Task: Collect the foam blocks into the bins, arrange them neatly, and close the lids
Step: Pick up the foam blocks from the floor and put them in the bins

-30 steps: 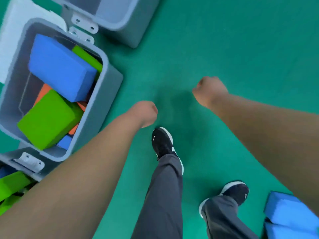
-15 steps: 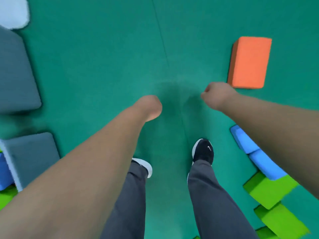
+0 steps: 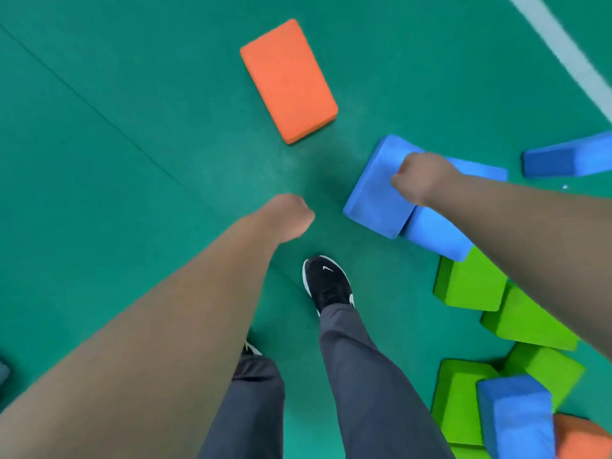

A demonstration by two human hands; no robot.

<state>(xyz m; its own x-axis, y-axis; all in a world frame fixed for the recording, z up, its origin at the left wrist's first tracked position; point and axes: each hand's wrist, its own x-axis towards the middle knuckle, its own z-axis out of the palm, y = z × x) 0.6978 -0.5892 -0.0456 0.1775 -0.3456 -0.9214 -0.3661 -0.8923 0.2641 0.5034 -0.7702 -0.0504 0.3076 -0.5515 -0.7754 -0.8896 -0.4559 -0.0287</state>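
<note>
Green floor (image 3: 132, 160) fills the frame, with foam blocks scattered and uncollected. An orange block (image 3: 288, 81) lies upper centre. The right hand (image 3: 420, 177) is over a blue block (image 3: 374, 200) at mid-right, likely reaching for it; its fingers are hidden, so I cannot tell its grip. The left hand (image 3: 291, 215) is loosely curled and empty.

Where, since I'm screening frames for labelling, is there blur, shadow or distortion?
Head view: the orange block and shoe are fairly sharp; the white line and far-right blue block are smeared; a soft shadow darkens the floor between the left hand and right hand; wide-angle stretch swells the left forearm.
</note>
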